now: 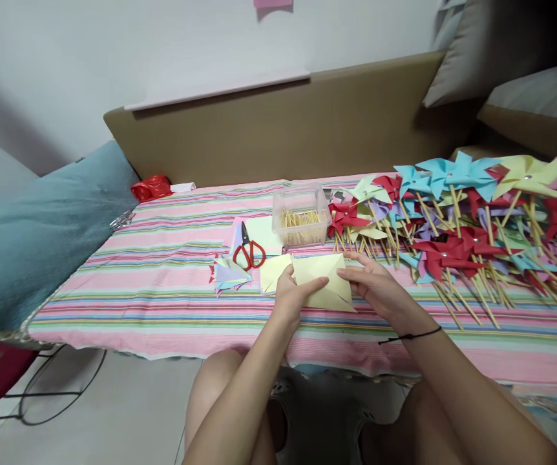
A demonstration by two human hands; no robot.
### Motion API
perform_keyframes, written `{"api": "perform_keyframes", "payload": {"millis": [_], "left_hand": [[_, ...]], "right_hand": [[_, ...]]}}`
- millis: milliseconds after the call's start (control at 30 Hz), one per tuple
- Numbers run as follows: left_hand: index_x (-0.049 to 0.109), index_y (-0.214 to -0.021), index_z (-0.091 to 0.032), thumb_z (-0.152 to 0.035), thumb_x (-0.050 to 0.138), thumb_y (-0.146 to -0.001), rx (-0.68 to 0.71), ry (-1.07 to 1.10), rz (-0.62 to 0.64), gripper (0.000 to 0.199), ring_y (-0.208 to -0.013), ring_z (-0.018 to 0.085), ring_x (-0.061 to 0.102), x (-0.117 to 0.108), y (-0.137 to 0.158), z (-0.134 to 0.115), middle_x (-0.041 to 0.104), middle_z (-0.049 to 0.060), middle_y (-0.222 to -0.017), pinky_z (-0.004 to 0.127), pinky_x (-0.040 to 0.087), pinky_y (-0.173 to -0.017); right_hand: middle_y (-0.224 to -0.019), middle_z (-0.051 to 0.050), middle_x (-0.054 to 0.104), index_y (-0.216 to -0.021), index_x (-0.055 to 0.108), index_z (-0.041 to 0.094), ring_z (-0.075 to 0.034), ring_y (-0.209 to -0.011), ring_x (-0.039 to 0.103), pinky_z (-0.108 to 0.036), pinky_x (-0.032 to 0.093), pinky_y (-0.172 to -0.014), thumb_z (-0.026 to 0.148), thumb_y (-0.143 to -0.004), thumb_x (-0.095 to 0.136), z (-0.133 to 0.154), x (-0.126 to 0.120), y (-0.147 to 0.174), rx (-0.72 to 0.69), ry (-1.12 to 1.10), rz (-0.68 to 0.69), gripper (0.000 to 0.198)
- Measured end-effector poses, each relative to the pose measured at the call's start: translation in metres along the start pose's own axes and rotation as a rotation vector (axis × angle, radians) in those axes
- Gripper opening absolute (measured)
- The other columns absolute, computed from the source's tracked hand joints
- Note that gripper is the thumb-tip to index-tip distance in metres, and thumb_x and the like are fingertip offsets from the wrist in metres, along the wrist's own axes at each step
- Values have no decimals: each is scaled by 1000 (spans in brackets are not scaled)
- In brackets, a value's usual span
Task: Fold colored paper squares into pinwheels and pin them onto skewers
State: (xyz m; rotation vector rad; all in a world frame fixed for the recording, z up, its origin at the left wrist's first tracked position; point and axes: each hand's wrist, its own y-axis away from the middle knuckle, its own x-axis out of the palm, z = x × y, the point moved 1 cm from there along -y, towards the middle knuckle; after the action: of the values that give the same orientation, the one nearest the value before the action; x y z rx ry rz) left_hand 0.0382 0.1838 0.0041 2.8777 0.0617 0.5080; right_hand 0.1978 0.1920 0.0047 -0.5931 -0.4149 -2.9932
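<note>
Between my hands is a pale yellow paper square [321, 268], with slits running in from its corners. My left hand [294, 290] grips its left side, thumb lying on top. At the right edge, my right hand [368, 281] pinches the paper between thumb and fingers. Another yellow sheet [273, 271] lies flat just left of my left hand. Red-handled scissors [248, 250] rest on the paper sheets behind it. Beyond the held square stands a clear plastic box [302, 236] with many short wooden sticks in it.
Many finished paper pinwheels [453, 248] on sticks are heaped at the right. A pile of coloured paper triangles [231, 274] lies left of the scissors. A red plastic bag [152, 188] sits at the back left of the striped cloth [152, 271]. Blue cushion [55, 239] at left.
</note>
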Motion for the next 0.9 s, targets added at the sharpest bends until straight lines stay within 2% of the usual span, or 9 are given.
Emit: {"api": "perform_keyframes", "payload": {"millis": [167,333,533,700,900], "left_hand": [[62,-95,-14,-24,87,-48,-10,-5,11,55,-76,22,68,-1,-1,-4,73,9,-89,34,53,-71],[61,-96,-14,-25,88,-46,-28,38,5,58,-76,22,68,-2,-2,-5,73,10,-89,35,53,-74],[59,-97,-15,-25,87,-49,-5,49,-10,56,-79,22,68,-5,-4,-2,72,10,-92,35,53,-77],[55,-99,-16,-24,87,-50,-14,37,-1,59,-78,21,68,-9,-6,-7,72,11,-94,35,53,-76],[56,-98,-16,-25,88,-45,-34,-34,34,63,-71,20,67,-14,-6,-14,72,7,-83,34,52,-70]], "right_hand": [[-73,1,71,-98,55,23,-14,-61,67,-23,54,-57,20,-57,82,3,-3,0,34,-32,-16,49],[-75,0,71,-94,55,23,-16,-60,67,-28,55,-56,27,-60,81,3,-2,1,63,-58,65,43],[-68,2,69,-67,61,20,-13,-62,65,-27,54,-62,30,-57,82,6,-2,1,-64,59,73,25],[-75,-3,73,-78,76,20,-17,-72,68,-33,54,-73,31,-61,78,9,-5,0,-72,182,161,21],[-88,-5,76,-78,77,23,-22,-84,69,-38,54,-80,31,-58,81,12,-9,-2,-228,287,92,22]]}}
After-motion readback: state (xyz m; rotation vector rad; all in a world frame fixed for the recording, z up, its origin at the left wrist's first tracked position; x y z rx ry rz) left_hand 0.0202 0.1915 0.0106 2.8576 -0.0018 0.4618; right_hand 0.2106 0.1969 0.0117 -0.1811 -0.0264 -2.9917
